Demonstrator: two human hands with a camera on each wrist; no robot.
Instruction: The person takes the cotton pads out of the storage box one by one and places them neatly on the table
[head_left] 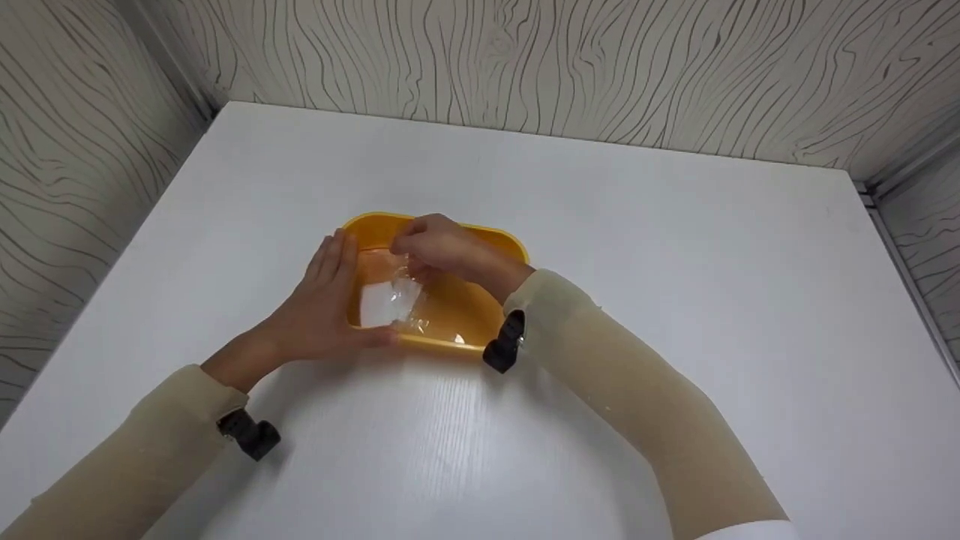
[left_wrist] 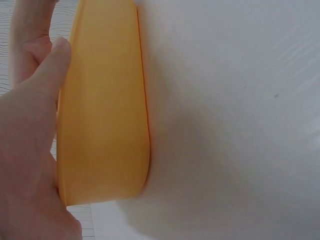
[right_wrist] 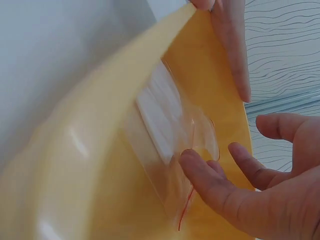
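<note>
A yellow plastic bin [head_left: 480,296] sits on the white table, its near outer wall [left_wrist: 107,105] filling much of the left wrist view. My left hand [head_left: 319,300] rests around its left near corner, straight fingers along the left side and thumb along the near rim. Inside lies a clear plastic bag [right_wrist: 192,125] with a thin red line at its edge and a flat white piece [right_wrist: 160,115] in it. My right hand [head_left: 442,244] reaches into the bin from the right. Its fingers are spread, one fingertip [right_wrist: 190,156] right at the bag.
The white table [head_left: 675,247] extends around the bin on every side. Wall panels with a wood-grain line pattern [head_left: 525,67] stand behind it and at the left. Black wrist cameras [head_left: 506,341] sit on both sleeved forearms, the right one close to the bin's near right corner.
</note>
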